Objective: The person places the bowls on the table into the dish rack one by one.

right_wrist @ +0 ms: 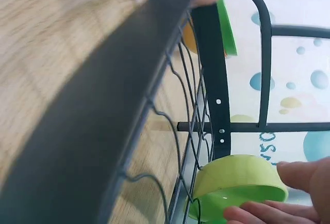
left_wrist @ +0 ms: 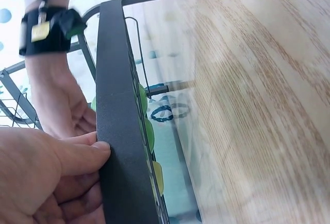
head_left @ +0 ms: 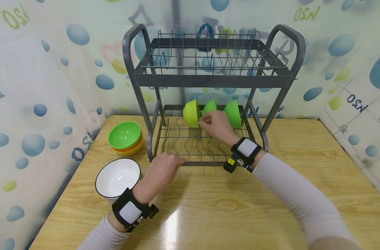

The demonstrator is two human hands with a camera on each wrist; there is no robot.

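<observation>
"Was that yellow-green bowl [head_left: 190, 114] safe where it stood?"

"Not entirely, I thought. It was on edge in the lower tier of the dark metal rack [head_left: 212, 82], left of two green bowls [head_left: 234, 111], its mouth toward the right. Round walls on thin, wavy wires [right_wrist: 164, 115] could roll if nothing propped them."

"And the hands?"

"The right hand [head_left: 218, 126] had its thumb and fingers apart beside the rim, pinching nothing that I could see; whether a fingertip touched the bowl, I couldn't tell. The left hand [head_left: 163, 170] gripped the near rail [left_wrist: 116, 80], thumb laid against the flat metal."

"What worried you most?"

"The knuckles. The middle green bowl [head_left: 209, 105] stood just beyond them, so a careless withdrawal might have clipped it and tipped it into a neighbour. A tug by the left hand could also have set all three rocking."

"They looked like smooth plastic, at least."

"Yes. The white bowl [head_left: 118, 177], near left on the counter [head_left: 227, 215], seemed glossier, like enamel, with a thin dark rim. Beyond it were nested bowls [head_left: 124, 135], green over orange over yellow."

"And that wood grain?"

"Streaky, and shiny enough to glare; a dropped bowl might have skidded."
</observation>
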